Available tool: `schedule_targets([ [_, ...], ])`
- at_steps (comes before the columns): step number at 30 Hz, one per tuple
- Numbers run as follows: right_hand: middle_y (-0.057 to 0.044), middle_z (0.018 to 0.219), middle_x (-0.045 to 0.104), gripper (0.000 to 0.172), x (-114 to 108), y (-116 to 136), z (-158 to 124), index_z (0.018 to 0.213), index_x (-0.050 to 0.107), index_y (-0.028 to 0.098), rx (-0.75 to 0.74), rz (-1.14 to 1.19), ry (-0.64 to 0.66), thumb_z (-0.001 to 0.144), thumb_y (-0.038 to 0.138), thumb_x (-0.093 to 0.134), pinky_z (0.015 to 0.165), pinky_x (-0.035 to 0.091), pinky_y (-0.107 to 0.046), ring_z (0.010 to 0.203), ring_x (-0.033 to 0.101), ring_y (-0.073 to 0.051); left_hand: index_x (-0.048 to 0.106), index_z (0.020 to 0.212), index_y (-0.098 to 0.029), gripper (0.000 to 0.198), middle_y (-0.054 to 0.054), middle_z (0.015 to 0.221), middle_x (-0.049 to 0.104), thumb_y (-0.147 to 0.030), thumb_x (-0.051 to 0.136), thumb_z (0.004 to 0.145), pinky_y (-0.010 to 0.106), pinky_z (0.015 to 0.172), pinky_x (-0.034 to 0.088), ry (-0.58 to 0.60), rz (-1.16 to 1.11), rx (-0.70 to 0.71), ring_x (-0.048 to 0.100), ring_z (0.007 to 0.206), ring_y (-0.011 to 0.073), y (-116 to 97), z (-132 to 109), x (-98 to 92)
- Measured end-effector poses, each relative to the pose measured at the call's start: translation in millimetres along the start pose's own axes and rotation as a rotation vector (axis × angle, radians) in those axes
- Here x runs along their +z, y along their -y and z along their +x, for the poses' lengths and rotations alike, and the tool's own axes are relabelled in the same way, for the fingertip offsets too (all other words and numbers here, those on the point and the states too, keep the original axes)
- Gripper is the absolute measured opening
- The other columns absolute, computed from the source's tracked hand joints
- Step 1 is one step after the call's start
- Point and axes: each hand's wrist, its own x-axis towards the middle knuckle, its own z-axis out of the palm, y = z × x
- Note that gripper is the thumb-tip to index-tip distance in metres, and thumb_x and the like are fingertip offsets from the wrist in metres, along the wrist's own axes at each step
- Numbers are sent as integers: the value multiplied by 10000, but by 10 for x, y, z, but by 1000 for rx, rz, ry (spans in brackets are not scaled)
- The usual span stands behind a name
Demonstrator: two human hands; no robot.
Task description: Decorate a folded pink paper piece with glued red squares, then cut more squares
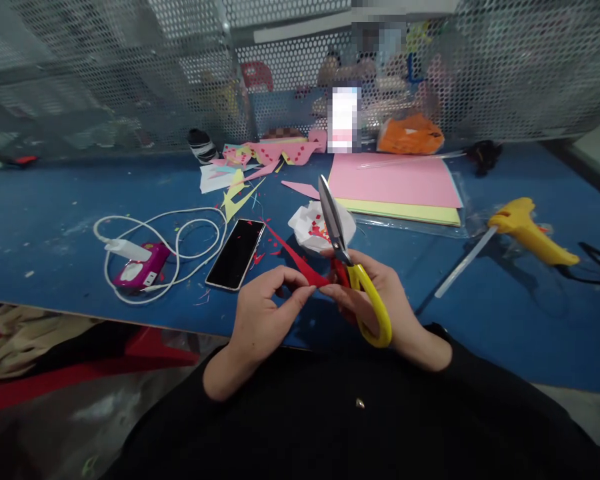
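Between the thumb and forefinger of my left hand [267, 310] is pinched a pointed strip of red paper [300, 264]. My right hand [387, 300] has its fingers through the scissors [334, 217], which have yellow handles and blades pointing up and away. The right fingertips also meet the near end of the red paper, close to the left ones. Just beyond the hands sits a crumpled white paper [304, 223] with small red cut pieces [320, 230] in it. Red scraps [259, 259] lie on the blue table around the black phone [236, 253].
A yellow glue gun [535, 233] with a clear stick lies at right. Behind are stacked pink and yellow sheets [395, 180], paper offcuts [237, 193] and an orange packet [411, 135]. At left, a white cable [180, 220] loops round a purple box [143, 267]. Perforated metal [290, 60] backs the table.
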Motion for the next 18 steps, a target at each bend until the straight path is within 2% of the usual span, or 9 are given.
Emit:
schedule_targets([
  [5, 87, 648, 554, 484, 41, 31, -18, 1085, 642, 248, -49, -6, 12, 670, 336, 875, 363, 382, -213, 421, 467, -69, 696, 756, -206, 100, -25, 702, 693, -265, 735, 827, 240, 614, 460, -1, -142, -171, 582, 627, 120, -2, 3, 3],
  [11, 64, 718, 587, 451, 34, 34, -17, 1118, 656, 240, -77, -90, 25, 699, 253, 821, 376, 381, -213, 446, 484, -68, 688, 722, -186, 217, -2, 687, 681, -385, 763, 764, 260, 651, 468, -4, -521, -447, 599, 659, 142, 58, 69, 21],
  [15, 58, 727, 607, 454, 51, 5, -5, 1128, 668, 232, -119, -111, 39, 698, 227, 815, 417, 416, -216, 468, 490, -66, 722, 681, -177, 178, -2, 673, 698, -326, 798, 741, 252, 666, 461, 25, -544, -465, 583, 652, 128, 61, 60, 62],
  [18, 56, 713, 619, 482, 52, 31, 9, 1149, 660, 233, -84, -117, -7, 702, 300, 827, 390, 401, -221, 451, 489, -75, 737, 673, -185, 165, -6, 660, 711, -313, 812, 745, 248, 665, 467, -64, -583, -473, 586, 645, 124, 69, 49, 83],
])
